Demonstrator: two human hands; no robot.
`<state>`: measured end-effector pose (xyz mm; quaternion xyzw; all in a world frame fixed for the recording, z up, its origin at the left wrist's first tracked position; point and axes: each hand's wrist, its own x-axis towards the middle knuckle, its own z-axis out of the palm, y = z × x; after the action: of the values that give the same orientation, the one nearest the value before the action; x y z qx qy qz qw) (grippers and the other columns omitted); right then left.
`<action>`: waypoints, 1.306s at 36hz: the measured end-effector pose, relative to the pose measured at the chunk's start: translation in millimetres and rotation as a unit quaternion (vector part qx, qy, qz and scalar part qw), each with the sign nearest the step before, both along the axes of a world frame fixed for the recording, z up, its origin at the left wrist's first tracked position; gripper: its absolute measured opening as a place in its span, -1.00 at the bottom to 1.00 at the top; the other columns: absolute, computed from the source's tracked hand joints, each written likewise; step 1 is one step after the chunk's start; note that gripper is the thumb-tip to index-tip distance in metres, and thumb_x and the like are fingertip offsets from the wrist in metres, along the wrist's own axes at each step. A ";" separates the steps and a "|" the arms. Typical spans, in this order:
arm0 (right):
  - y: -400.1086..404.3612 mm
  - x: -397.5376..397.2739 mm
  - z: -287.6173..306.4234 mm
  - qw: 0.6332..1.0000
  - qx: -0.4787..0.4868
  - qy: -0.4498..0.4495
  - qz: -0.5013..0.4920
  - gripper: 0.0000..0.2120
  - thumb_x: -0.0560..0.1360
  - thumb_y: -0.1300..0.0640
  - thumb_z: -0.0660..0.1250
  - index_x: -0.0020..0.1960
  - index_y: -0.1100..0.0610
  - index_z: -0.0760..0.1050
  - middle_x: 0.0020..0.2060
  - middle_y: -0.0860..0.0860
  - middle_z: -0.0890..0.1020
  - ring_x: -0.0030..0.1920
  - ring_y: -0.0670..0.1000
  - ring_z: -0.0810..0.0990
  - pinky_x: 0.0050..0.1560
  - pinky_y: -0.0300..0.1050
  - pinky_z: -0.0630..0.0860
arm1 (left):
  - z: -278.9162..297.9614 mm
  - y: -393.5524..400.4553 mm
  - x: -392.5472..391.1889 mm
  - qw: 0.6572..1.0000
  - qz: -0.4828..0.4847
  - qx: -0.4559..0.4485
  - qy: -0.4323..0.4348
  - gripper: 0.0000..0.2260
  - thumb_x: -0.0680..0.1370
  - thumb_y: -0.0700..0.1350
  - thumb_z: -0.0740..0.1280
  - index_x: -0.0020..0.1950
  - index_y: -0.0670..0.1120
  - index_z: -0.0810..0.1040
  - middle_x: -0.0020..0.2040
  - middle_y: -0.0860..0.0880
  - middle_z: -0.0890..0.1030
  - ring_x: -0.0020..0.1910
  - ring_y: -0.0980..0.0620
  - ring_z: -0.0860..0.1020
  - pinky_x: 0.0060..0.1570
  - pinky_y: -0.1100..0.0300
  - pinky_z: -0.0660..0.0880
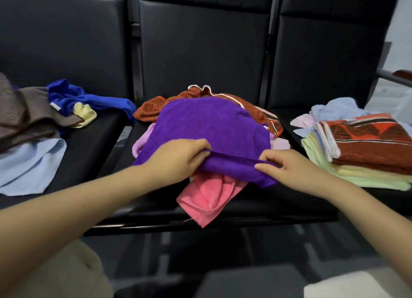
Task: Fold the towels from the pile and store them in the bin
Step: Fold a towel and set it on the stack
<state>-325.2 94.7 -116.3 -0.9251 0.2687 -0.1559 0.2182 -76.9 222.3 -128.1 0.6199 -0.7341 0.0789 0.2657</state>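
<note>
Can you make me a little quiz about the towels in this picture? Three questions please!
1. True or false: both hands are holding the purple towel.
2. What colour is the towel sticking out right under the purple one, nearest the front of the seat? A) pink B) green C) black
3. Fill in the missing word: the neat folded stack sits on the seat to the person's ____.

Key:
1. True. The left hand and the right hand each have a grip on its near edge.
2. A. The pink towel hangs out below it.
3. Right. A red patterned towel lies on top of that stack.
</note>
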 end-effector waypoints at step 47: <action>-45.2 18.7 13.6 0.911 0.201 -0.266 -0.243 -0.78 0.61 -0.01 0.27 0.04 0.11 0.61 -0.08 0.04 0.67 -0.01 0.04 0.62 0.03 -0.05 0.55 | 33.1 -1.0 92.7 0.968 0.127 0.118 0.179 -0.88 0.59 -0.04 0.32 -0.13 0.07 0.61 -0.16 0.13 0.61 -0.18 0.26 0.54 -0.19 0.43 0.42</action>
<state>-306.5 49.5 -102.7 -0.6926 0.4427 -0.3869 0.4179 15.7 221.3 -95.0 0.7393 -0.5937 -0.0877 0.3053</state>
